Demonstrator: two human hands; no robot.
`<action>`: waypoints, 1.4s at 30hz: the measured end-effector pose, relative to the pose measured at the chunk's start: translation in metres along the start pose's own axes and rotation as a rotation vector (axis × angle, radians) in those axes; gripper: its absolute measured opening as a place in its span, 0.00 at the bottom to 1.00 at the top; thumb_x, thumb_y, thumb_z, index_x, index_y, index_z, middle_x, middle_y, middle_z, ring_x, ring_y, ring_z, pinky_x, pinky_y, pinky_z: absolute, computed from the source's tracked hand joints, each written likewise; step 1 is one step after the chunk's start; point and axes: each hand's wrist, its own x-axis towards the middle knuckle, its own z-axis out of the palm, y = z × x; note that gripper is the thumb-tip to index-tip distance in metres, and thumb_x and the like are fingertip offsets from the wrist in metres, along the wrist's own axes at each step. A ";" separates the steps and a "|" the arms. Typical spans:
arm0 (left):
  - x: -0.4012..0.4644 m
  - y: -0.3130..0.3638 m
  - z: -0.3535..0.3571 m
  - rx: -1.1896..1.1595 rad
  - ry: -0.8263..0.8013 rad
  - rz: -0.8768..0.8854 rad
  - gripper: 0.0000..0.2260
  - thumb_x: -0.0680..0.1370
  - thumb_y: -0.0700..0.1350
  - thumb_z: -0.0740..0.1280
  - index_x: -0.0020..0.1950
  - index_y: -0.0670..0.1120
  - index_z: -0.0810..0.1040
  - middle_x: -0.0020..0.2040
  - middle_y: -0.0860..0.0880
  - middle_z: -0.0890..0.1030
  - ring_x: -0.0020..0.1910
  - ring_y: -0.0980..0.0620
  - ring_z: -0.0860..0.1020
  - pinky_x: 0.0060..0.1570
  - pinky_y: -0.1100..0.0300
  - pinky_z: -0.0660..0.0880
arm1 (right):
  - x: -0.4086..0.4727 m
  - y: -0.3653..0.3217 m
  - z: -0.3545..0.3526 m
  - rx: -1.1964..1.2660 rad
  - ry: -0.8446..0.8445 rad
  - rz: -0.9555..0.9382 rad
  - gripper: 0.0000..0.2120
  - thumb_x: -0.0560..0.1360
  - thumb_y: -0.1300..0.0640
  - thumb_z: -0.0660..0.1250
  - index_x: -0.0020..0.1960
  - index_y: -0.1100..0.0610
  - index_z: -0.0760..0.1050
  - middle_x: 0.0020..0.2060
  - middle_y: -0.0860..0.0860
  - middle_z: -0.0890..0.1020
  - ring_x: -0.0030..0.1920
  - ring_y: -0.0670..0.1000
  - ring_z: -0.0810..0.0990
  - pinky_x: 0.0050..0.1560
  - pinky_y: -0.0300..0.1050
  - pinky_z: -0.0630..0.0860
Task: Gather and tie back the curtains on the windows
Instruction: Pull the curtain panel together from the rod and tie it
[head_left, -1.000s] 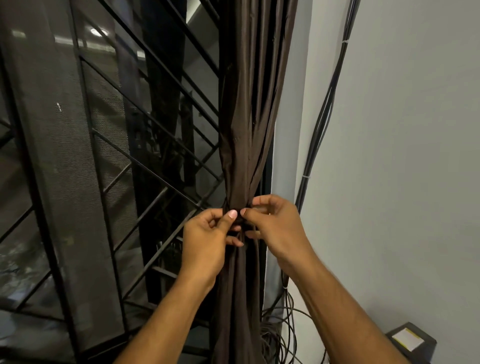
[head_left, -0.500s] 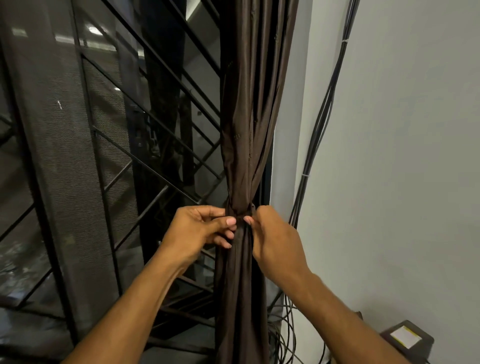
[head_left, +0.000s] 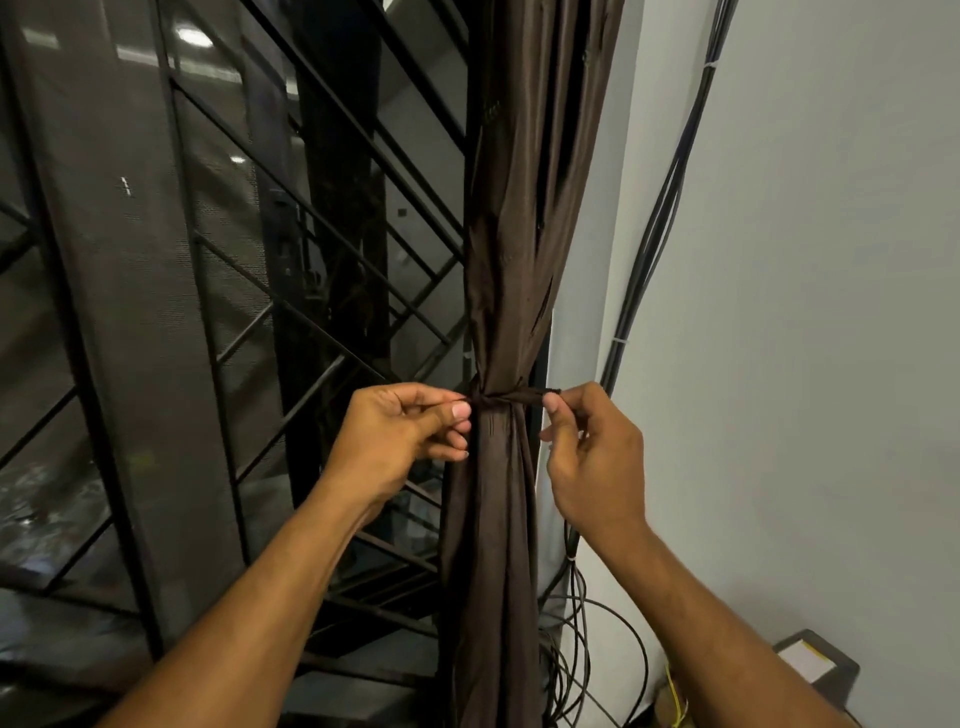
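A dark brown curtain (head_left: 511, 234) hangs gathered into one narrow bundle at the window's right edge. A thin brown tie (head_left: 511, 399) wraps around it at waist height and is pulled out sideways. My left hand (head_left: 400, 436) pinches the tie's left end between thumb and forefinger, just left of the bundle. My right hand (head_left: 592, 457) pinches the right end, just right of the bundle. Below the tie the curtain falls straight down between my forearms.
A black metal window grille (head_left: 291, 291) with diagonal bars and dark glass fills the left. A grey wall (head_left: 805, 312) stands on the right with black cables (head_left: 660, 218) running down it into loose coils (head_left: 587, 665) on the floor. A small dark box (head_left: 815, 665) sits at lower right.
My hands, which met at the front of the bundle, have drawn apart to either side, stretching the tie's ends outward and cinching it around the curtain.
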 end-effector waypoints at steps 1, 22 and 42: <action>-0.003 -0.002 0.000 -0.007 0.005 0.004 0.01 0.75 0.33 0.73 0.46 0.38 0.84 0.35 0.41 0.85 0.31 0.47 0.84 0.31 0.58 0.83 | -0.003 -0.001 0.001 0.015 0.001 0.027 0.08 0.83 0.55 0.66 0.45 0.54 0.76 0.34 0.51 0.80 0.34 0.54 0.80 0.36 0.57 0.77; -0.251 -0.177 -0.150 0.573 0.286 -0.378 0.06 0.76 0.40 0.76 0.51 0.48 0.82 0.49 0.55 0.81 0.48 0.73 0.78 0.52 0.75 0.74 | -0.267 -0.005 0.117 0.166 -0.873 0.381 0.11 0.80 0.54 0.70 0.61 0.54 0.77 0.41 0.44 0.85 0.42 0.41 0.83 0.44 0.43 0.81; -0.380 -0.046 -0.295 0.741 0.915 -0.371 0.43 0.71 0.64 0.76 0.80 0.60 0.59 0.75 0.66 0.65 0.72 0.65 0.66 0.68 0.62 0.67 | -0.318 -0.207 0.233 0.650 -0.650 -0.032 0.26 0.75 0.50 0.76 0.64 0.65 0.74 0.63 0.59 0.72 0.60 0.54 0.78 0.61 0.41 0.77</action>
